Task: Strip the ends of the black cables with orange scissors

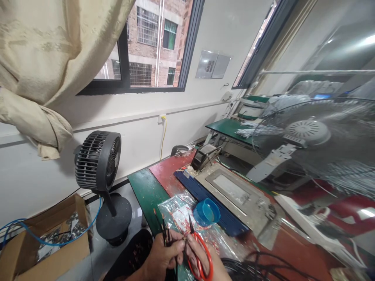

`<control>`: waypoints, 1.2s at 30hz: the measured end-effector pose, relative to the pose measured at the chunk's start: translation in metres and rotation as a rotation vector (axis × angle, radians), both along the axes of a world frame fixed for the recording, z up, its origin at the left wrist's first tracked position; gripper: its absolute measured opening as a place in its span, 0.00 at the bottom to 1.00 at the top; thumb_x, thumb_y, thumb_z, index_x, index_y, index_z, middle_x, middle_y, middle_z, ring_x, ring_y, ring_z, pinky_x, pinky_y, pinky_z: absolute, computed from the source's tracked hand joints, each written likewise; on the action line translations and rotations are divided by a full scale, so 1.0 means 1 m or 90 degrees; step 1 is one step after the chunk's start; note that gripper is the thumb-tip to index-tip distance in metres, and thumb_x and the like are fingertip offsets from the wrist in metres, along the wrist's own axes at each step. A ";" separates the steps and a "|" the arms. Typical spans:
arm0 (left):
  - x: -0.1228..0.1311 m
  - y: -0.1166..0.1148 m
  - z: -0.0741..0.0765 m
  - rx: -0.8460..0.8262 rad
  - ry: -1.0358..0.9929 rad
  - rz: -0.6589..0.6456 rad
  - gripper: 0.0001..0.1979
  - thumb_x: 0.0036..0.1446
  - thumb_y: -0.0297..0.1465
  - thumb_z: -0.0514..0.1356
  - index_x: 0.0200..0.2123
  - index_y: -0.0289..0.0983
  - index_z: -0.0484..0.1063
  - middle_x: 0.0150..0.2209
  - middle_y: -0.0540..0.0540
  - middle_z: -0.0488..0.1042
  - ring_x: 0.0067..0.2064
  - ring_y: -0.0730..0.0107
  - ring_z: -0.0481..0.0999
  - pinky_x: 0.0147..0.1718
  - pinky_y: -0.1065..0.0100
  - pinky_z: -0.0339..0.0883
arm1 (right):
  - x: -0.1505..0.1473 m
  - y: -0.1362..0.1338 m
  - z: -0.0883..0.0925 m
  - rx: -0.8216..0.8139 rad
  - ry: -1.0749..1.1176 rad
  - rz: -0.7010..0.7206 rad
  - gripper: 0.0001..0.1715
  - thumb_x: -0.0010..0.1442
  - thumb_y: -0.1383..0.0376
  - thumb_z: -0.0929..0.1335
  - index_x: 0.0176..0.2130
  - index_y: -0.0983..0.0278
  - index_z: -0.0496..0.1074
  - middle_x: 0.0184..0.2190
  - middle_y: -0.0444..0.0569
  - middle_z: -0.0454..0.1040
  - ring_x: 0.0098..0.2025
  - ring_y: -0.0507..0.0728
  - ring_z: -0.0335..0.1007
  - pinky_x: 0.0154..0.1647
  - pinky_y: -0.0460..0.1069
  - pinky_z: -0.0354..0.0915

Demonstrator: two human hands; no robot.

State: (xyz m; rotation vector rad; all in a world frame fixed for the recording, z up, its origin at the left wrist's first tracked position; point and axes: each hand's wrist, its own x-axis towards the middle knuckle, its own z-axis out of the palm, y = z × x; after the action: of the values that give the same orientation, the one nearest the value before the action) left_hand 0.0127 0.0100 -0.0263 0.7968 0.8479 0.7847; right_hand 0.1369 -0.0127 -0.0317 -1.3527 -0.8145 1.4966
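At the bottom middle, my left hand [160, 255] is closed round a small bunch of thin dark wires [164, 230] whose tips stick up above the fingers. Right beside it, my right hand [206, 259] grips a pair of red-handled scissors [199, 249], blades pointing up toward the wire tips. Both hands hover over a clear plastic bag [180, 212] of small red and white parts on the bench. A blue round cup [206, 212] stands just behind the scissors.
A black floor fan [99, 162] stands at the left, next to a cardboard box [55, 242] with blue cable. A grey machine plate [234, 191] lies on the red-and-green bench [146, 191]. A large spinning fan [316, 140] fills the right. Black cables [258, 267] lie near my right hand.
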 end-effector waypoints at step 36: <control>0.001 -0.001 -0.002 0.066 0.076 0.074 0.16 0.38 0.40 0.66 0.23 0.33 0.71 0.14 0.53 0.67 0.16 0.79 0.58 0.17 0.73 0.49 | 0.005 -0.003 -0.001 0.036 -0.100 0.017 0.28 0.46 0.45 0.68 0.16 0.65 0.66 0.09 0.38 0.57 0.14 0.47 0.51 0.17 0.43 0.50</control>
State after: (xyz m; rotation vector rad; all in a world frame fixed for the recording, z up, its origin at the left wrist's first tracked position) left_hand 0.0141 0.0089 -0.0287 0.8988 0.9725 0.8965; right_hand 0.1422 -0.0154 -0.0328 -1.4361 -0.9708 1.3903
